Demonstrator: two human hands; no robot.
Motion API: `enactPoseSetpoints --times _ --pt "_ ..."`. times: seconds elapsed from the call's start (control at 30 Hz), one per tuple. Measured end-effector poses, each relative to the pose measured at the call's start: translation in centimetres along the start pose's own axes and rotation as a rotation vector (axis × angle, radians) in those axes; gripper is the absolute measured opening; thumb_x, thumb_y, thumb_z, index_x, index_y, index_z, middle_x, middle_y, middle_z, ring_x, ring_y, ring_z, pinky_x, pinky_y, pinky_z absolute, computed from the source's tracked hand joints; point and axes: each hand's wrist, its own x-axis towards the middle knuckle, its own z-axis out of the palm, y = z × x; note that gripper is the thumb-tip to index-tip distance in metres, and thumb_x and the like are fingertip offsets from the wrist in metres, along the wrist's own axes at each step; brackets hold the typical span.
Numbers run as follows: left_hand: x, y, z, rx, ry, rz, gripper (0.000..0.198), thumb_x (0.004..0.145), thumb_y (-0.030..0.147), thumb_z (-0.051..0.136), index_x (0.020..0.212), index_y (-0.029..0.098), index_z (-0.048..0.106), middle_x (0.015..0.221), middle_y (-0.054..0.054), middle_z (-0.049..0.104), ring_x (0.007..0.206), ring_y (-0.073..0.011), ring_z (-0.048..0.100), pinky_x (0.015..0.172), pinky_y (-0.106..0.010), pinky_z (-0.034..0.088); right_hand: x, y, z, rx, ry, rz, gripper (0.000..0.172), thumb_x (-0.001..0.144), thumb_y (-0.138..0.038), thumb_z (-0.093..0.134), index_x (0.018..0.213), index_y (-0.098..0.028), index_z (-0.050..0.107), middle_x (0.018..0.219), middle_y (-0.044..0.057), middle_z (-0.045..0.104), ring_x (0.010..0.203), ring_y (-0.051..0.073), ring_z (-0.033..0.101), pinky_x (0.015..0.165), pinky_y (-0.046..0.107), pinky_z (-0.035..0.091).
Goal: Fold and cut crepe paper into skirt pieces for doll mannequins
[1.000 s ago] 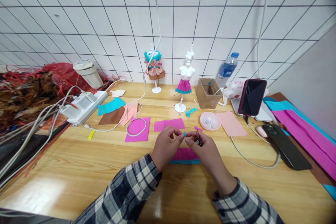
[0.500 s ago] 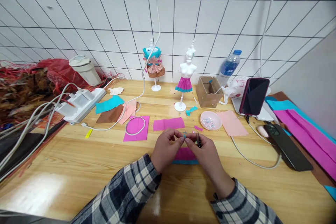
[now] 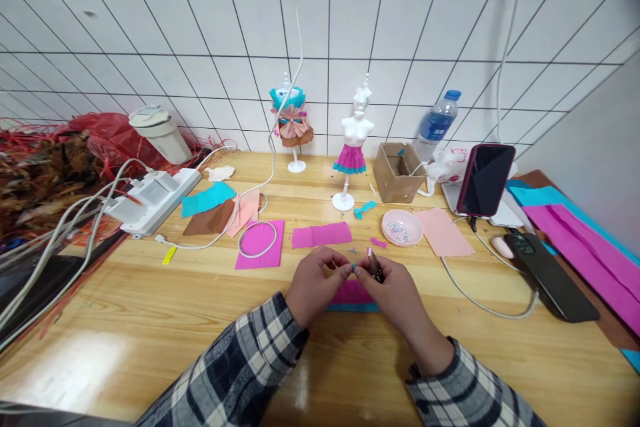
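Observation:
My left hand (image 3: 315, 283) and my right hand (image 3: 393, 290) meet over the wooden table (image 3: 150, 320), fingertips pinched together on a tiny blue scrap (image 3: 353, 267). The right hand also holds dark tweezers (image 3: 376, 269) upright. Under both hands lies a folded magenta paper piece with a blue edge (image 3: 353, 297). Just beyond the fingers lie a magenta paper strip (image 3: 321, 235) and a small pink dish of beads (image 3: 402, 227). A white mannequin in a magenta skirt (image 3: 351, 147) stands further back.
A second dressed mannequin (image 3: 291, 127) and a small cardboard box (image 3: 399, 172) stand by the tiled wall. A power strip (image 3: 155, 200) with cables lies left. Phones (image 3: 484, 180), a water bottle (image 3: 437, 121) and crepe paper sheets (image 3: 585, 247) are on the right. A cable loop rests on magenta paper (image 3: 260, 243).
The hands have stayed pinched together on the small blue scrap, shifting only slightly. The view has tilted a little.

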Motion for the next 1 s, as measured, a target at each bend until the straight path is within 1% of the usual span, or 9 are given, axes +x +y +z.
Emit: enactPoseSetpoints --times 0.1,0.23,0.33,0.43,0.53,0.6,0.67,0.9,1.0 --pt "0.1 0.0 -0.1 -0.015 -0.008 -0.02 0.017 0.077 0.031 0.063 0.071 0.016 0.065 0.074 -0.004 0.064 0.073 -0.0175 0.057 0.069 -0.028 0.044 0.0 -0.2 0.0 -0.005 0.005 -0.007 0.023 0.077 -0.037 0.058 0.076 -0.015 0.064 0.064 0.0 0.059 0.06 0.014 0.051 0.056 0.025 0.038" --pt "0.1 -0.2 -0.1 -0.151 -0.04 -0.102 0.022 0.076 0.037 0.064 0.072 0.015 0.064 0.07 -0.004 0.063 0.068 -0.0167 0.055 0.064 -0.027 0.043 0.1 -0.1 -0.1 -0.005 0.025 -0.019 0.022 0.078 -0.038 0.058 0.076 -0.016 0.064 0.062 -0.001 0.057 0.058 0.014 0.05 0.055 0.025 0.039" --pt "0.3 -0.3 -0.3 -0.262 -0.044 -0.167 0.026 0.075 0.04 0.065 0.073 0.014 0.064 0.068 -0.002 0.061 0.065 -0.0149 0.053 0.062 -0.026 0.042 0.0 0.2 0.0 0.096 0.037 -0.029 0.029 0.081 -0.041 0.056 0.095 -0.016 0.064 0.069 0.001 0.06 0.062 0.015 0.055 0.058 0.025 0.044" --pt "0.5 -0.2 -0.8 -0.272 0.007 -0.204 0.027 0.075 0.041 0.065 0.074 0.014 0.064 0.068 0.0 0.059 0.064 -0.0134 0.051 0.062 -0.025 0.041 -0.4 0.2 0.3 0.225 -0.037 0.009 0.038 0.089 -0.047 0.044 0.108 -0.017 0.058 0.074 0.002 0.062 0.06 0.015 0.06 0.056 0.026 0.047" --pt "0.7 0.1 -1.3 -0.273 0.032 -0.214 0.027 0.076 0.041 0.064 0.076 0.015 0.064 0.071 0.0 0.06 0.068 -0.0136 0.052 0.065 -0.025 0.041 -1.0 -0.1 0.8 0.09 -0.092 -0.021 0.036 0.092 -0.049 0.038 0.103 -0.021 0.058 0.067 -0.001 0.059 0.054 0.014 0.057 0.053 0.026 0.044" --pt "0.7 0.3 -1.4 -0.301 0.042 -0.216 0.026 0.077 0.041 0.063 0.077 0.015 0.063 0.073 -0.001 0.061 0.07 -0.0139 0.053 0.068 -0.025 0.042 -1.5 -0.3 1.2 -0.014 -0.059 -0.107 0.035 0.095 -0.047 0.032 0.092 -0.022 0.058 0.068 -0.001 0.058 0.065 0.016 0.058 0.061 0.027 0.044" --pt "0.6 0.6 -1.3 -0.331 0.049 -0.224 0.024 0.077 0.04 0.063 0.077 0.015 0.063 0.074 0.0 0.062 0.071 -0.014 0.054 0.069 -0.025 0.042 -1.9 -0.5 1.7 -0.036 -0.035 -0.162 0.039 0.098 -0.044 0.026 0.083 -0.022 0.054 0.073 0.001 0.058 0.073 0.016 0.056 0.067 0.028 0.042" --pt "0.3 1.0 -0.7 -0.353 0.064 -0.251 0.023 0.077 0.039 0.064 0.077 0.016 0.063 0.073 0.0 0.063 0.072 -0.0139 0.056 0.07 -0.024 0.044 -2.6 -0.4 2.9 0.052 -0.124 -0.095 0.037 0.099 -0.047 0.021 0.079 -0.023 0.041 0.062 -0.003 0.048 0.056 0.014 0.046 0.052 0.025 0.035" --pt "0.3 1.0 -0.7 -0.332 0.049 -0.258 0.024 0.076 0.04 0.063 0.077 0.016 0.063 0.073 0.0 0.062 0.072 -0.0141 0.055 0.07 -0.024 0.044 -2.6 -0.4 2.9 0.055 -0.14 -0.093 0.035 0.099 -0.047 0.021 0.079 -0.024 0.039 0.059 -0.004 0.047 0.052 0.013 0.044 0.051 0.025 0.034"
